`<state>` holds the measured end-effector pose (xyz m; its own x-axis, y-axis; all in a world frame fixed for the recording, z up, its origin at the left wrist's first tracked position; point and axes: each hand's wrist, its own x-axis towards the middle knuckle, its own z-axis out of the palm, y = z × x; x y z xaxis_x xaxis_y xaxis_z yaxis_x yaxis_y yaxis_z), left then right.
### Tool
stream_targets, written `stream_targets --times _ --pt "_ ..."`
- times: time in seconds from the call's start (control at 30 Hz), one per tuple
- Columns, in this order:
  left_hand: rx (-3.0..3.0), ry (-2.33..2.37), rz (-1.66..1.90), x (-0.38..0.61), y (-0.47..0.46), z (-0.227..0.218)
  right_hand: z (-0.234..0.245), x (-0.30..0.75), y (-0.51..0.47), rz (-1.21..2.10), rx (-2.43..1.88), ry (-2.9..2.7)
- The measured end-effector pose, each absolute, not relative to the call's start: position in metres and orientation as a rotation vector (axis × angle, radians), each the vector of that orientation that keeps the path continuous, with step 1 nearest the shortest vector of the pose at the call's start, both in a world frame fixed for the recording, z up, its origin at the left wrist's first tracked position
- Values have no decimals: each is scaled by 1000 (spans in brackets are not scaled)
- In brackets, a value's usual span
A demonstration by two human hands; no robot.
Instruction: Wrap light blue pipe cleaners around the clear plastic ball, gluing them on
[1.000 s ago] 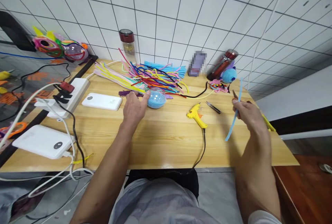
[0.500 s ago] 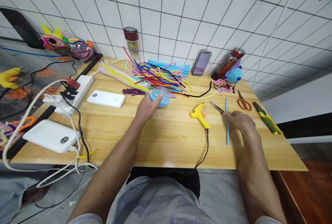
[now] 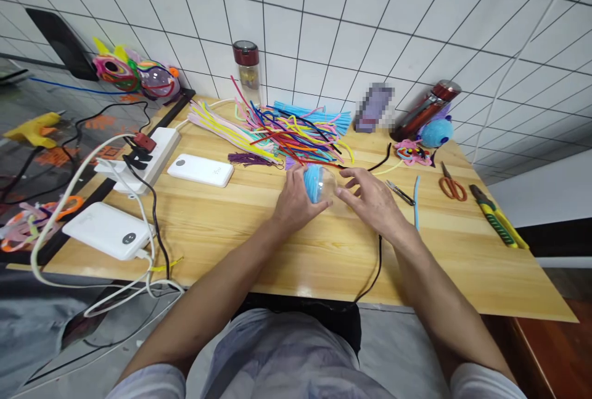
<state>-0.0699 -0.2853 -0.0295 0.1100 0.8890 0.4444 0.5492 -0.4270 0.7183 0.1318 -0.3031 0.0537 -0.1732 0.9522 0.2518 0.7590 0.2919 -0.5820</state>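
My left hand (image 3: 296,201) grips a clear plastic ball with blue filling (image 3: 319,183), lifted a little over the wooden table (image 3: 259,226). My right hand (image 3: 372,201) is beside the ball on its right, fingers spread and touching its clear half. A single blue pipe cleaner (image 3: 417,201) lies on the table just right of my right hand. Behind the ball spreads a pile of coloured pipe cleaners (image 3: 282,131). The glue gun is hidden under my right hand; only its black cord (image 3: 377,263) shows.
Small snips (image 3: 400,192), orange scissors (image 3: 451,184) and yellow-green pliers (image 3: 497,223) lie at the right. Two white power banks (image 3: 201,169) (image 3: 108,237) and a power strip (image 3: 145,158) with cables sit left. Two bottles (image 3: 246,66) (image 3: 428,108) stand by the tiled wall.
My right hand laid down the blue pipe cleaner and moved left to the ball. My left hand picked up the ball and brought it toward the table's middle.
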Motion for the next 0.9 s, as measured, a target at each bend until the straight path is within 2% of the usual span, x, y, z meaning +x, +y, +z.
stream_targets --times 0.2,0.53,0.9 --pt "1926 1358 1086 -71 -288 -29 35 123 -297 364 -1377 -2067" --pt "1851 1089 805 -101 -269 4 24 131 -294 286 -1279 -2098" --pt "1749 921 857 -106 -262 0 18 130 -296 264 -1238 -2082"
